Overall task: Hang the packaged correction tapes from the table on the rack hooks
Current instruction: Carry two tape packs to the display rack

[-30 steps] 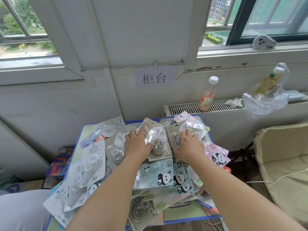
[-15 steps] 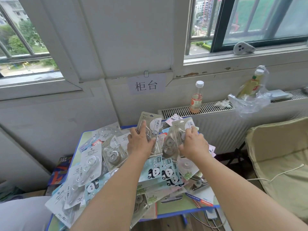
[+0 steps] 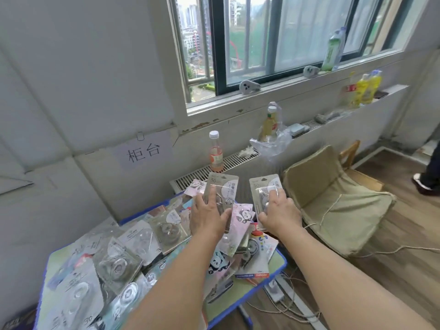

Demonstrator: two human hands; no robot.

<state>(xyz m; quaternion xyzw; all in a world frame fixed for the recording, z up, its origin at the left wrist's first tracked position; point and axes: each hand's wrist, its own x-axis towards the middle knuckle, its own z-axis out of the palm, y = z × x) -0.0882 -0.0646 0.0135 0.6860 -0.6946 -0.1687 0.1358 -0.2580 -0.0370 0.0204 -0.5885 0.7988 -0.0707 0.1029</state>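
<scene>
My left hand (image 3: 207,216) grips a beige packaged correction tape (image 3: 222,186) and holds it upright above the far end of the table. My right hand (image 3: 278,210) grips a second beige correction tape pack (image 3: 264,185) to the right, past the table's edge. Below them lies a pile of several packaged correction tapes (image 3: 123,258), some clear, some with panda prints, covering the small blue-rimmed table (image 3: 279,263). No rack or hooks are in view.
A radiator (image 3: 238,160) runs along the wall behind the table, with a drink bottle (image 3: 216,151) and a plastic bag with a bottle (image 3: 271,136) on it. A cushioned chair (image 3: 333,206) stands right of the table. Cables lie on the wooden floor (image 3: 404,234). A person's shoe (image 3: 422,184) shows far right.
Both hands have lifted their packs off the pile and carried them up and to the right. The view has swung right, so the chair and floor now show.
</scene>
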